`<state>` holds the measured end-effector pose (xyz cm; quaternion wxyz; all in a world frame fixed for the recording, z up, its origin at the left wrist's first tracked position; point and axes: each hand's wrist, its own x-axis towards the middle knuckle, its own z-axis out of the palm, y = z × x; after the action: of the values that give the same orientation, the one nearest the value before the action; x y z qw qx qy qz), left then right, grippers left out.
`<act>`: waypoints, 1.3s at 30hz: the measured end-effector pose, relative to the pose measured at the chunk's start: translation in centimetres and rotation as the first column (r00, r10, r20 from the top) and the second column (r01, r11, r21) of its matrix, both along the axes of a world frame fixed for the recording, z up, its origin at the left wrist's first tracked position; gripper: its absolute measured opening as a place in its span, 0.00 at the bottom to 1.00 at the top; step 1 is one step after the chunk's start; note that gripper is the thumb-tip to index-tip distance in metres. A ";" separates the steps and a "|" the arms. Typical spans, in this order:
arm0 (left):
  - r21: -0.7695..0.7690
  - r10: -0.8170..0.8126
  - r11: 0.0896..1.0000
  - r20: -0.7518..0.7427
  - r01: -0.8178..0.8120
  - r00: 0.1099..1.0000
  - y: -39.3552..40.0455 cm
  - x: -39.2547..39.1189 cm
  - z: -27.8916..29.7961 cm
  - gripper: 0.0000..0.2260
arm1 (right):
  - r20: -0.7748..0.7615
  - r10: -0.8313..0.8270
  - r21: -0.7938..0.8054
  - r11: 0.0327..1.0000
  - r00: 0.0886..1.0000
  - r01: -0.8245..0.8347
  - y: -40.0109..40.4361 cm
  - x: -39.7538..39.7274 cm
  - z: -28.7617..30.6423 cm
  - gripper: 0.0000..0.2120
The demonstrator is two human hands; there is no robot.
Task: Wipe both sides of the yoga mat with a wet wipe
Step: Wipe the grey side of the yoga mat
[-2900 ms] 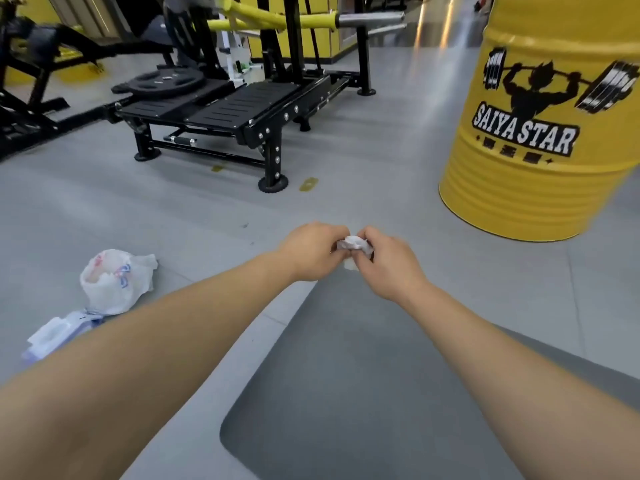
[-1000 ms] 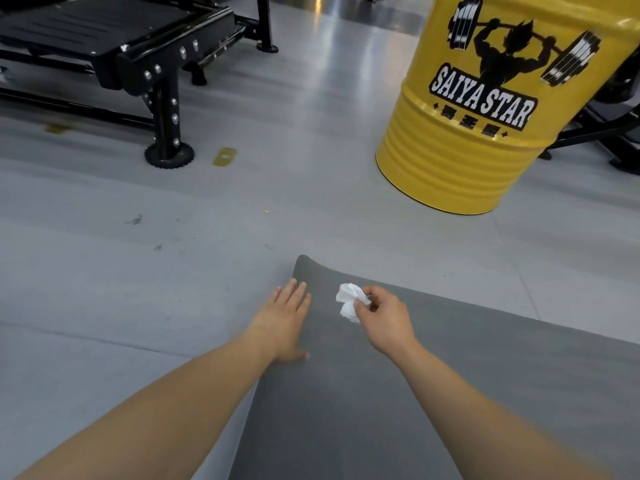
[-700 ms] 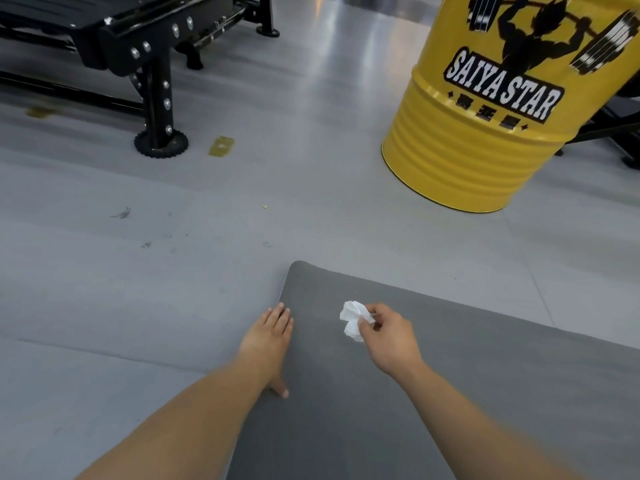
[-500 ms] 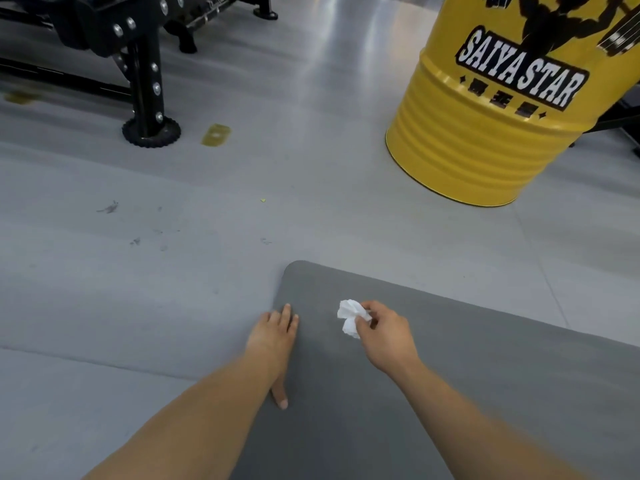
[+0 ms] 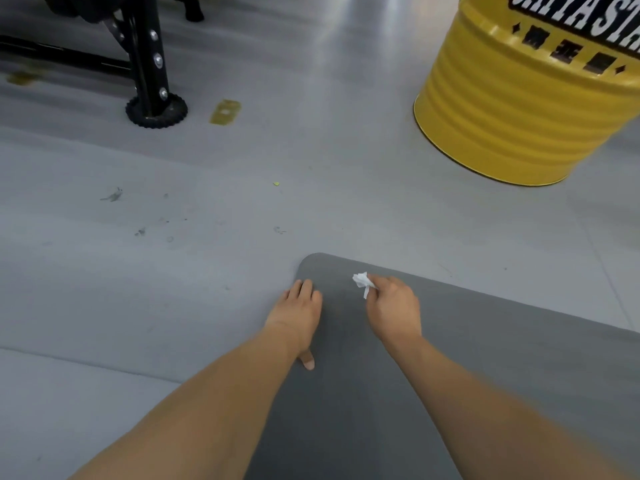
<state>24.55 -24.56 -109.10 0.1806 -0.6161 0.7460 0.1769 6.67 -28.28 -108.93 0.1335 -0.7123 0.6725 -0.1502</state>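
A dark grey yoga mat (image 5: 491, 368) lies flat on the light grey floor, its rounded far-left corner near the middle of the view. My left hand (image 5: 298, 318) rests flat on the mat's left edge near that corner, fingers straight and thumb on the mat. My right hand (image 5: 393, 311) is just to the right, above the mat, pinching a crumpled white wet wipe (image 5: 362, 281) at its fingertips. Whether the wipe touches the mat cannot be told.
A yellow ribbed drum (image 5: 519, 109) with black lettering stands on the floor at the upper right. The black foot of a gym machine (image 5: 156, 109) is at the upper left, with a small yellow floor marker (image 5: 225, 111) beside it.
Both hands held the wipe in the air; the left then came down flat on the mat's left edge. The right hand with the wipe has moved slightly toward the mat's far edge.
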 end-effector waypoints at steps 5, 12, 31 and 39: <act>0.099 -0.034 0.995 0.085 0.025 0.996 -1.2 0.0 -1.4 0.71 | 0.064 -0.084 -0.126 0.988 0.994 0.092 -2.6 0.5 -2.0 0.15; 0.119 -0.053 0.992 0.092 0.042 0.994 -1.4 0.0 -1.4 0.71 | 0.037 -0.124 -0.009 0.992 0.992 0.124 -2.2 3.2 -4.7 0.13; 0.145 -0.046 0.989 0.115 0.029 0.992 -1.4 0.0 -0.8 0.71 | -0.087 0.113 0.095 0.990 0.990 -0.105 -6.5 0.4 -3.8 0.13; 0.149 -0.050 0.988 0.135 0.030 0.990 -1.6 -0.1 -0.9 0.71 | 0.012 0.063 0.140 0.988 0.998 -0.064 -4.6 5.1 -3.1 0.13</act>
<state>24.49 -26.12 -109.96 0.2803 -0.5969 0.7288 0.1843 11.75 -32.84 -112.06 0.1907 -0.7217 0.6577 -0.1009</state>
